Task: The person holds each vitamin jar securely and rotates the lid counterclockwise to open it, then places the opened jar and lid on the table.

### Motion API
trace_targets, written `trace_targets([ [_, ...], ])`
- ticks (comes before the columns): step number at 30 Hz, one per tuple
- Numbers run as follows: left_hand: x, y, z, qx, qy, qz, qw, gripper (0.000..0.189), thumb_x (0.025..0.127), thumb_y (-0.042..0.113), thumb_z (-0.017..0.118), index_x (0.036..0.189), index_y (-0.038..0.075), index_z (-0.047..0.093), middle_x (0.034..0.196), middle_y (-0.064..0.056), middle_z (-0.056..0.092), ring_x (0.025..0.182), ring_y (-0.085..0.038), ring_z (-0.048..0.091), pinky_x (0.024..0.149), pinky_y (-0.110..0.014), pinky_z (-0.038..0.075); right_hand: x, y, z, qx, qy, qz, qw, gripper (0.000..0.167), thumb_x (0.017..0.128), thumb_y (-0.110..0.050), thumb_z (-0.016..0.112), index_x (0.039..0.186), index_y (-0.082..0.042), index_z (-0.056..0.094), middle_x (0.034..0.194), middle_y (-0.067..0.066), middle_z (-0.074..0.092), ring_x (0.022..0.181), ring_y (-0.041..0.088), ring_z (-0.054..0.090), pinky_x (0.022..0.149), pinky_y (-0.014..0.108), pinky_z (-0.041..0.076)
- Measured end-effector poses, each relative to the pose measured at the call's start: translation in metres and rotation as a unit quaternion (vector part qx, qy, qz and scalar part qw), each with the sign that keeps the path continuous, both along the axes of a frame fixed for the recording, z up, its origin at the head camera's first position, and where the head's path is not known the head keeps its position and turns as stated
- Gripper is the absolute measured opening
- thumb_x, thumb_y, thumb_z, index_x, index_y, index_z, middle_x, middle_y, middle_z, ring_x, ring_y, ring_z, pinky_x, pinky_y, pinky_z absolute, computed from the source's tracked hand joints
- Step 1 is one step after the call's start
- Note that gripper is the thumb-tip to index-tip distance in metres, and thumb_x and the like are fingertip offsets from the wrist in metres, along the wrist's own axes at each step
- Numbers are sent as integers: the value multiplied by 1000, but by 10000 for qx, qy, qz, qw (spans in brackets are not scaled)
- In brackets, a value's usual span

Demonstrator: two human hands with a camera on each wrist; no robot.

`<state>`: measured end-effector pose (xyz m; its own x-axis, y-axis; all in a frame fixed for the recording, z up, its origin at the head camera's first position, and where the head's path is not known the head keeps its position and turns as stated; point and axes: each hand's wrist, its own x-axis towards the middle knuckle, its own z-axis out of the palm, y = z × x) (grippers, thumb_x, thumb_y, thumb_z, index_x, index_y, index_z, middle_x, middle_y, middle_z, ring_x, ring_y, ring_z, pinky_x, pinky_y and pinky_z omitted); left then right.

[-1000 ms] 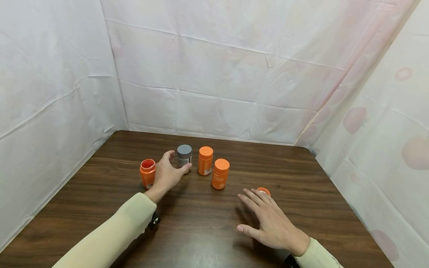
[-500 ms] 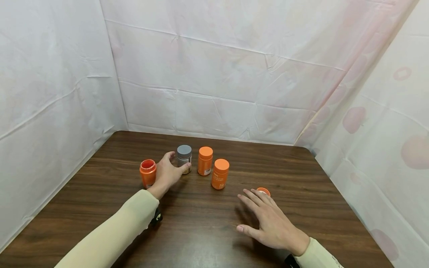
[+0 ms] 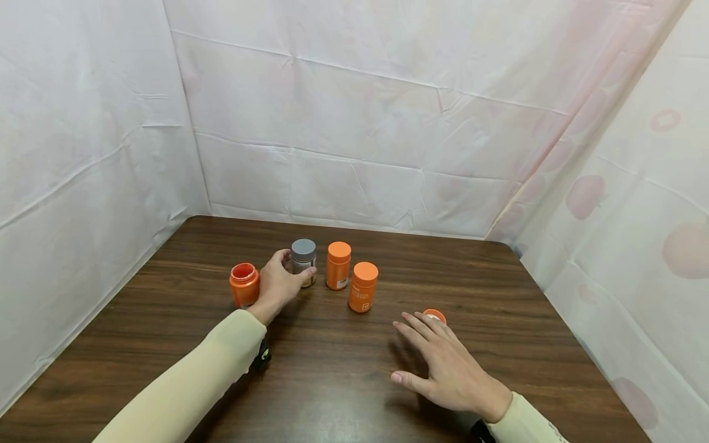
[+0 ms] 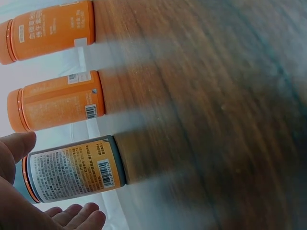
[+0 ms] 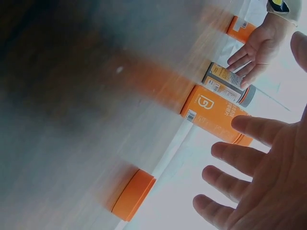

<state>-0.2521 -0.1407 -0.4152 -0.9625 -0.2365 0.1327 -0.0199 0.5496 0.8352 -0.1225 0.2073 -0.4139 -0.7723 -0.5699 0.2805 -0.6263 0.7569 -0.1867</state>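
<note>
Table [image 3: 332,381]: dark wood is filling the lower frame, pale cloth [image 3: 354,123] hanging behind.
Grey bottle [image 3: 303,249]: standing upright, left of centre, between the left hand's [image 3: 279,284] thumb and fingers.
Left grip: parted, loosely curved; contact is staying unclear, so lifting now could risk slipping.
Right hand [image 3: 451,369]: spreading wide at lower right, holding nothing; dropping lower could risk brushing the orange lid [image 3: 436,314].
Lidless bottle [image 3: 244,290]: standing just left of the left hand; a backswing could be toppling it.
</note>
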Motion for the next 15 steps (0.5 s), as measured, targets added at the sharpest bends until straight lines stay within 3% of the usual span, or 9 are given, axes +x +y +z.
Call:
trace_targets([
  [8, -5, -1, -1, 185, -187, -103, 9996, 83, 88, 37, 83, 151, 1, 42, 148, -23, 51, 135, -38, 50, 112, -52, 39, 0, 0, 0, 31, -15, -11, 10000, 81, 89, -61, 71, 154, -19, 48, 161, 2, 39, 150, 30, 32, 116, 60, 27],
  [15, -8, -2, -4, 330, -126, -170, 9992, 79, 89, 32, 83, 151, 3, 45, 146, -21, 55, 134, -37, 52, 111, -51, 40, 0, 0, -1, 31, -16, -15, 10000, 80, 89, -61, 71, 154, -19, 48, 161, 2, 39, 150, 31, 32, 115, 61, 27],
])
